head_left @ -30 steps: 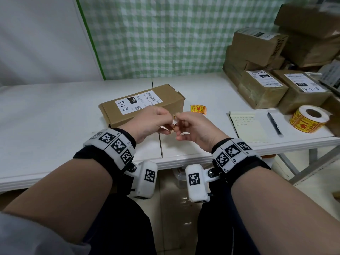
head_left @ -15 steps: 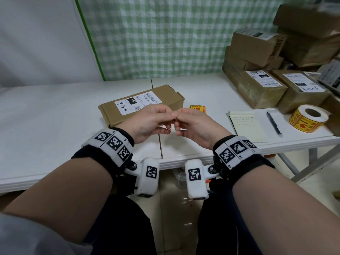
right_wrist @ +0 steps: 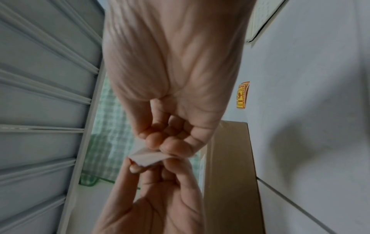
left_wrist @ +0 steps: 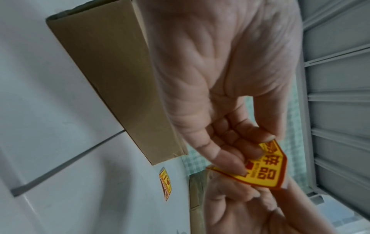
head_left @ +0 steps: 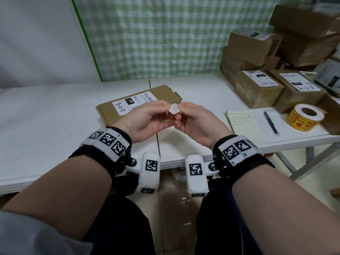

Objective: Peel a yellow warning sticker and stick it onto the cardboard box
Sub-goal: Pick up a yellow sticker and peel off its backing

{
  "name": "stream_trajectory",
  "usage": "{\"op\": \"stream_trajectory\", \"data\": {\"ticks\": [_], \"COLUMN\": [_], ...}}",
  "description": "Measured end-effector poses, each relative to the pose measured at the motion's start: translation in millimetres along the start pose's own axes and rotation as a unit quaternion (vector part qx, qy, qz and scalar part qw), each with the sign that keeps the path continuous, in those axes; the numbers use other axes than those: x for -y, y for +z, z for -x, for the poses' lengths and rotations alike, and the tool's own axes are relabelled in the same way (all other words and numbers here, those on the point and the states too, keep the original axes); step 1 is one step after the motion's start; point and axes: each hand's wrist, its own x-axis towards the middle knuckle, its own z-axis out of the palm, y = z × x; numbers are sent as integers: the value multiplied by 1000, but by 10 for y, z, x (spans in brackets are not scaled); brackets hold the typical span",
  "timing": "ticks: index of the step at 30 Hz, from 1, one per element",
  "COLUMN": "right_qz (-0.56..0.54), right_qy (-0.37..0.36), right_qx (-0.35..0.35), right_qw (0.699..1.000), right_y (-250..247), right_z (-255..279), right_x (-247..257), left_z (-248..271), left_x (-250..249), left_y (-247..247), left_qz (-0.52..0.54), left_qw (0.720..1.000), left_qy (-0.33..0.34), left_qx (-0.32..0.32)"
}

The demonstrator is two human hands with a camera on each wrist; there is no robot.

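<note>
The cardboard box (head_left: 139, 105) is lying on the white table (head_left: 46, 122), behind the raised hands. The left hand (head_left: 145, 119) and the right hand (head_left: 195, 122) are both pinching the yellow warning sticker (left_wrist: 266, 171) between thumb and curled fingers, its white back (head_left: 173, 108) facing the person. A sticker roll (head_left: 304, 117) is sitting far right.

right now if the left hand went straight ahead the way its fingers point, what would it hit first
Probably the right hand. The left hand points its fingers across at it, both pinching the same yellow sticker, so the grips nearly meet. The cardboard box lies behind them on the table, off that line, though depth is unclear.
</note>
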Motion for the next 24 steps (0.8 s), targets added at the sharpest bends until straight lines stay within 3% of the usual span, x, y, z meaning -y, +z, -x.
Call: {"op": "stream_trajectory", "data": {"ticks": [7, 16, 20, 24], "right_qz": [179, 151, 189, 153], "right_qy": [23, 10, 5, 9], "right_qx": [-54, -56, -54, -48], "right_qw": [982, 987, 980, 987], "right_y": [34, 36, 51, 68], "right_z": [-38, -35, -42, -39], "right_x": [-21, -5, -14, -19], "left_z": [-21, -27, -38, -46], "left_x": [51, 50, 48, 31], "left_y": [57, 54, 37, 5], "left_qz": [-159, -115, -170, -176], "left_qw": [986, 993, 985, 984], "left_qy": [-23, -23, -19, -21], "left_qx": [-42, -24, -26, -7]}}
